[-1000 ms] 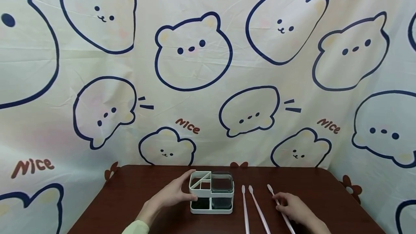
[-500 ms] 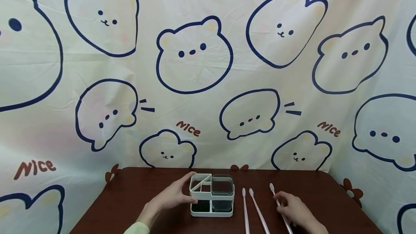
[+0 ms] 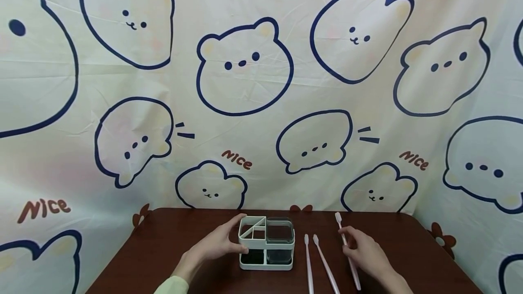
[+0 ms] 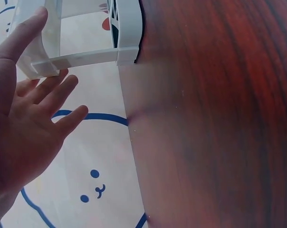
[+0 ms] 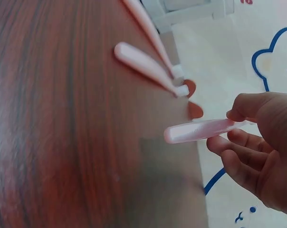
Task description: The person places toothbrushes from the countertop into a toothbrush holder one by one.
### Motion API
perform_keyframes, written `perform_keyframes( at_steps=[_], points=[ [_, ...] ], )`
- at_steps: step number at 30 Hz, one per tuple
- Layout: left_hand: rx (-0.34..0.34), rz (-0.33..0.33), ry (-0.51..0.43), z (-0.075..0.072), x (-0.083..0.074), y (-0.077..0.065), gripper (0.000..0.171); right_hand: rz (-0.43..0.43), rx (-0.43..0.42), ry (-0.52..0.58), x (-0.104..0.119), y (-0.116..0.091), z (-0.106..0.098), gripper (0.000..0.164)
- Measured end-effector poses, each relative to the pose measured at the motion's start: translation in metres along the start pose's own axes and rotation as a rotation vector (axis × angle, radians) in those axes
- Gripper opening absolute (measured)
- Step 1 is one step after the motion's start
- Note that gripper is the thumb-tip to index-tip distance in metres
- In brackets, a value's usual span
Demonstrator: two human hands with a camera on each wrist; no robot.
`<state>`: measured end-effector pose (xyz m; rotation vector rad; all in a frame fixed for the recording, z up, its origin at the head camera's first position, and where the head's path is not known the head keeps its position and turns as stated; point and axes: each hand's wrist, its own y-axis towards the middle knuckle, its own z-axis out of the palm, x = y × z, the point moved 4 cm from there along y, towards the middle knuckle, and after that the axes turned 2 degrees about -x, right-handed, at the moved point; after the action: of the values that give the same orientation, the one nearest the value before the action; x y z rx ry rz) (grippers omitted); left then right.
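Note:
A white two-tier toothbrush holder (image 3: 256, 242) with divided openings on top and a clear cup (image 3: 279, 230) on its right stands on the table. My left hand (image 3: 216, 242) grips its left side, thumb at the front and fingers behind; the left wrist view shows the thumb (image 4: 29, 31) on the holder's wall. Between thumb and fingers, my right hand (image 3: 367, 248) pinches a pink toothbrush (image 3: 353, 271), bristle head pointing away. In the right wrist view its handle (image 5: 193, 132) sticks out above the tabletop. Two more pink toothbrushes, one (image 3: 308, 262) nearer the holder and another (image 3: 325, 262) beside it, lie on the table.
The dark reddish-brown wooden table (image 3: 171, 226) has rounded far corners. Behind it hangs a cream curtain (image 3: 261, 139) printed with blue-outlined bear and rabbit faces, and it continues along both sides.
My right hand has raised the toothbrush and turned it more upright, so its head now sits farther back and its handle end shows. My left hand stays on the holder.

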<state>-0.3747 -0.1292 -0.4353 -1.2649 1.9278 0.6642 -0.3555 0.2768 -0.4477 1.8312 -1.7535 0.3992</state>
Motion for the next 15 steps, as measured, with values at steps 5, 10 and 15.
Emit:
perform_keyframes(
  at_steps=[5,10,15],
  points=[
    [0.005,0.012,-0.001,-0.001,-0.002,0.001,0.096,-0.06,-0.06,-0.034,0.018,0.001,-0.006,0.036],
    [0.007,0.011,-0.001,-0.001,-0.002,0.0,0.095,-0.092,-0.087,-0.036,0.032,0.002,-0.009,0.039],
    [0.007,0.011,-0.002,-0.001,-0.003,0.0,0.095,-0.146,-0.144,-0.048,0.045,0.003,-0.013,0.041]
  ],
)
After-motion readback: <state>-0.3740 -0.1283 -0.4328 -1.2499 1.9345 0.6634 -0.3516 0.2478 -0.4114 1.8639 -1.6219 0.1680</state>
